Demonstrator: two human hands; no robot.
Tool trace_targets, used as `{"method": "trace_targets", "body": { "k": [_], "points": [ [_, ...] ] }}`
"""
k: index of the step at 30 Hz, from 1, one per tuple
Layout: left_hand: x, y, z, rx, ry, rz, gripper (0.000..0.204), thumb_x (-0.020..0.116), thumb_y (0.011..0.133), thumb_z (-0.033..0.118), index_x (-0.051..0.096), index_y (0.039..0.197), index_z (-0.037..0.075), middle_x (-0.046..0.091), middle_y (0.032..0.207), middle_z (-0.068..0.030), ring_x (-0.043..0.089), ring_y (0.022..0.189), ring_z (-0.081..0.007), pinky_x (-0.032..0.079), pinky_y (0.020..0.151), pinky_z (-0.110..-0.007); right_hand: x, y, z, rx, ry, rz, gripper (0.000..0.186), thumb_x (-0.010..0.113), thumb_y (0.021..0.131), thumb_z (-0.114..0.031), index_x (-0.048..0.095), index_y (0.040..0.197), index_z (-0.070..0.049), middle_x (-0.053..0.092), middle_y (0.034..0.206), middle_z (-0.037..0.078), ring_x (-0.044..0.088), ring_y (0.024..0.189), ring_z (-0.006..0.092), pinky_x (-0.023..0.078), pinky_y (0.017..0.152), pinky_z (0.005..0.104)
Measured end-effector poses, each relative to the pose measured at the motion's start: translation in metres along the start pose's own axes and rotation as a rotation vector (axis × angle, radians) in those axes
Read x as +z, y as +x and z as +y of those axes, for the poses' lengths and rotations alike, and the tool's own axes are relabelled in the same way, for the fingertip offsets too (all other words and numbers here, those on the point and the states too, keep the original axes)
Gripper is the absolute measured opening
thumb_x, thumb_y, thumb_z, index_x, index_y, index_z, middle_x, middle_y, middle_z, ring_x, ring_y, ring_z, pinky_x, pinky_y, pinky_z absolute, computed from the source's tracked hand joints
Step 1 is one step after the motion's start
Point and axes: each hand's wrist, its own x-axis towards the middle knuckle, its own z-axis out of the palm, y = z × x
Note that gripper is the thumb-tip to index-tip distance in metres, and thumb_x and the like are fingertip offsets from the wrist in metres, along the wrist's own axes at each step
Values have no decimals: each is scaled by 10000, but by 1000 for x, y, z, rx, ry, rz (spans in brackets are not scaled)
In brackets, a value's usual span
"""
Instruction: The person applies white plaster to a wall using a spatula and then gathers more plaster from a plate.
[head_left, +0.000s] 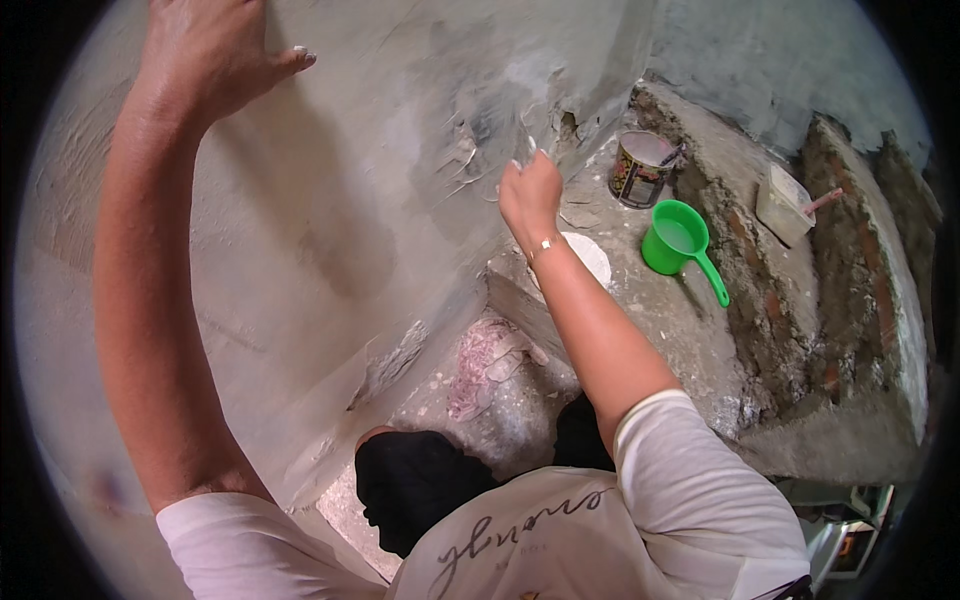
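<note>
Up at the top left, my left hand (215, 55) is braced against the grey plastered wall (340, 130). Its thumb stretches out to the side; the other fingers run out of the picture. My right hand (530, 198) is closed close to a rough, damaged patch (500, 130) low on that wall. Whatever its fingers grip is mostly hidden; only a small pale tip shows above them. Partly behind my right wrist sits a round white container (588, 258).
Right of my hand, a printed paint can (640, 172) and a green dipper (672, 240) with liquid stand on the ledge. A pale square tub (785, 205) with a pinkish handle rests on rough concrete steps (850, 250). A crumpled pinkish cloth-like thing (480, 370) lies below.
</note>
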Motion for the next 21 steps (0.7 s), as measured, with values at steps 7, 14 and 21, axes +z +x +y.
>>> {"method": "trace_targets", "body": {
  "k": [7, 14, 21],
  "points": [
    [3, -2, 1, -14, -6, 0, 1116, 727, 718, 512, 174, 1419, -158, 114, 1522, -312, 69, 1453, -368, 56, 1194, -477, 14, -65, -38, -473, -85, -150, 255, 568, 868, -117, 640, 1096, -27, 601, 818, 150, 617, 796, 302, 476, 679, 399],
    [3, -2, -1, 3, 3, 14, 1119, 735, 710, 512, 184, 1416, -159, 135, 1515, -320, 88, 1451, -373, 76, 1189, -482, -17, -20, -18, -167, 156, -756, 179, 695, 840, -194, 709, 938, -45, 647, 666, 73, 615, 568, 130, 468, 566, 298],
    [3, 4, 3, -14, -3, -3, 1131, 738, 704, 526, 188, 1415, -161, 131, 1516, -322, 93, 1451, -375, 89, 1186, -486, -24, 74, 38, -430, 15, -279, 203, 699, 803, -48, 711, 1004, -28, 656, 736, 11, 610, 634, 99, 498, 577, 253]
  ]
}}
